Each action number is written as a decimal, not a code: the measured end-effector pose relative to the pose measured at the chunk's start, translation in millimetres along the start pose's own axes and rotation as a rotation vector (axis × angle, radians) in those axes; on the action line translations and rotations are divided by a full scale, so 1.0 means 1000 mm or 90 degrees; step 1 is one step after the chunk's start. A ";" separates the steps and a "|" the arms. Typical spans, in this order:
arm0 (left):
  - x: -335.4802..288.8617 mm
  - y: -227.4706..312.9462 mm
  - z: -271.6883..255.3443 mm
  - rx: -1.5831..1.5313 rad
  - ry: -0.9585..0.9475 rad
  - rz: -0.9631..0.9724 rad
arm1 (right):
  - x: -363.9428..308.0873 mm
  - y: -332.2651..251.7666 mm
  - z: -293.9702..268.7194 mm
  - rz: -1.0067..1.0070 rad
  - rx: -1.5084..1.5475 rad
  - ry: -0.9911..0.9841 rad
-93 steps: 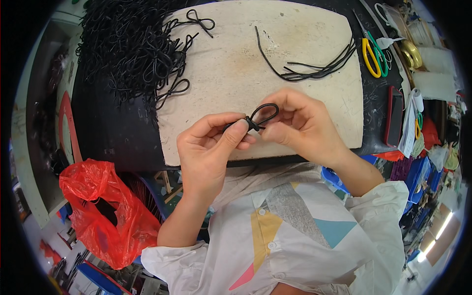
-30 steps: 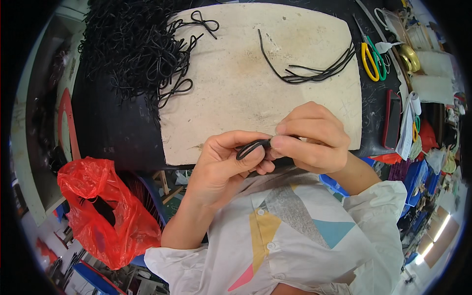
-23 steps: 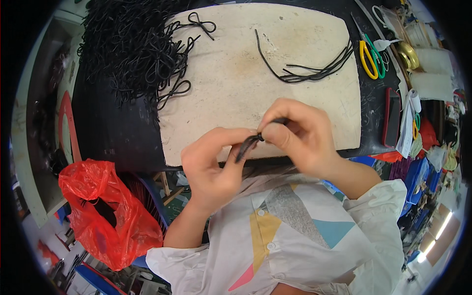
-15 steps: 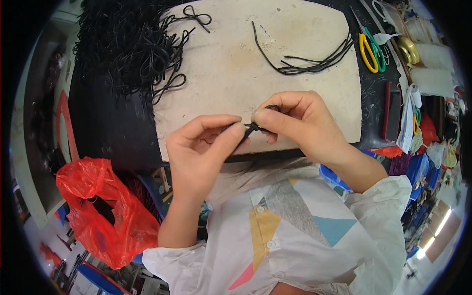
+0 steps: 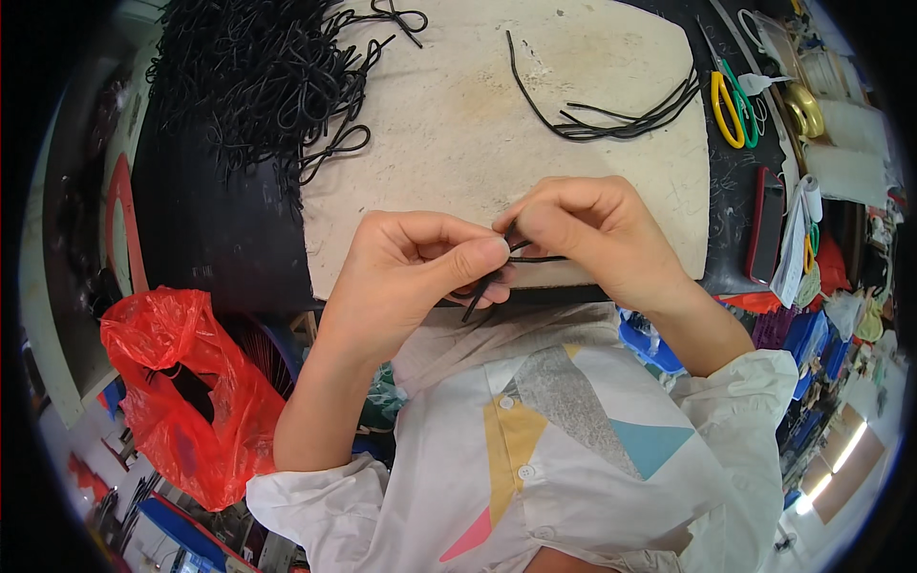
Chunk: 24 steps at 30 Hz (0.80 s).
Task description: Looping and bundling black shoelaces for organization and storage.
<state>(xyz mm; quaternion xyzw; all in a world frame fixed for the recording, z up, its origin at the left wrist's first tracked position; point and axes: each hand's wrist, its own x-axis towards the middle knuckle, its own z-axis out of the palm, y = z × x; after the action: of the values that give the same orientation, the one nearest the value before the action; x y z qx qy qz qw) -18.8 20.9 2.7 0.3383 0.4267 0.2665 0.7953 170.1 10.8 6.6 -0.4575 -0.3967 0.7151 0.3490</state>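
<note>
Between my hands, just over the near edge of the pale board (image 5: 430,153), is a black cord (image 5: 475,303). My left hand (image 5: 420,263) pinches it between thumb and forefinger, and loose ends hang below the fingertips. My right hand (image 5: 583,229) grips another part of the same cord, its thumb and fingers closed and almost touching the left fingertips. One strand runs straight under the right hand. Whether a knot lies between the fingers is hidden. Several loose black cords (image 5: 611,131) lie curved on the board beyond my right hand.
A big heap of looped, knotted black cords (image 5: 248,86) covers the far left. At right are scissors (image 5: 728,110) with yellow and green handles and a dark red, flat case (image 5: 763,224). A red plastic bag (image 5: 191,401) hangs at lower left beside the black tabletop (image 5: 210,239).
My left hand has shifted right and its fingertips now meet the right hand's. The knot seen between the hands is now covered by fingers. The view has shifted slightly.
</note>
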 end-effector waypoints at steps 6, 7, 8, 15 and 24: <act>0.001 0.006 0.002 -0.039 0.004 -0.099 | -0.002 0.005 -0.002 -0.069 -0.094 -0.005; 0.002 0.007 0.002 -0.057 0.006 -0.123 | -0.002 0.004 -0.002 -0.082 -0.142 0.006; 0.001 0.006 0.003 -0.031 -0.002 -0.106 | -0.002 0.003 -0.001 -0.094 -0.191 0.017; -0.002 0.007 0.005 0.034 -0.070 -0.075 | -0.005 0.003 0.001 0.021 -0.034 -0.047; -0.002 0.005 0.004 -0.008 0.008 -0.054 | -0.004 0.005 -0.001 -0.036 -0.040 -0.013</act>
<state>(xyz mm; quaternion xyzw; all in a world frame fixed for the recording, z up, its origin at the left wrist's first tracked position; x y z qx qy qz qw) -16.9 21.6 9.6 0.3132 0.4442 0.2377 0.8050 172.2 5.0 2.9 -0.4493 -0.4353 0.6970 0.3505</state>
